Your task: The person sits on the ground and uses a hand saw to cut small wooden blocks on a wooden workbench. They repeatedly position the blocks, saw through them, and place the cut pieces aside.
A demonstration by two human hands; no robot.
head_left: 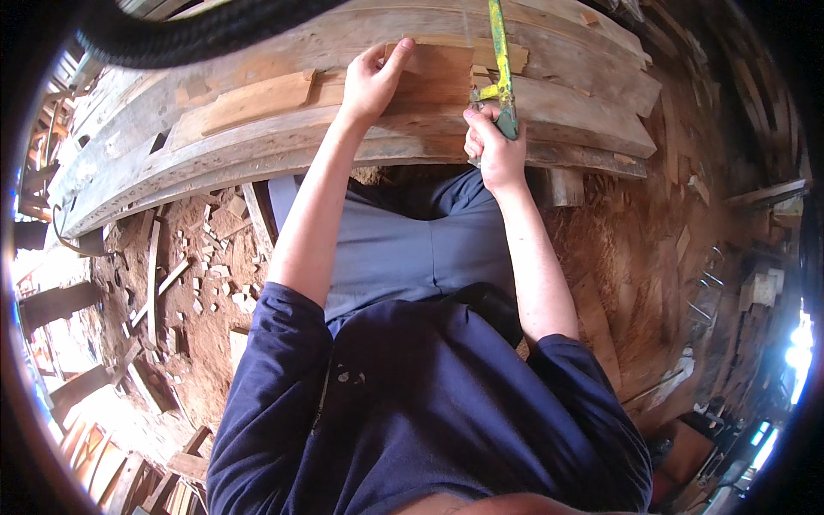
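Note:
My left hand (374,81) grips the left part of a short reddish-brown wood piece (439,73) lying on the plank bench, with the thumb stretched along its top. My right hand (495,148) is closed round the handle of a hacksaw (500,51) with a worn yellow-green frame. The saw points away from me. Its thin blade runs left of the frame and stands at the right end of the wood piece; how deep it sits in the wood I cannot tell.
Long weathered planks (592,116) form the bench across the far side. A loose wood slab (257,103) lies on them at left. Small offcuts (210,270) and sticks (154,283) litter the dirt floor at left. A black cable (197,39) crosses the top left.

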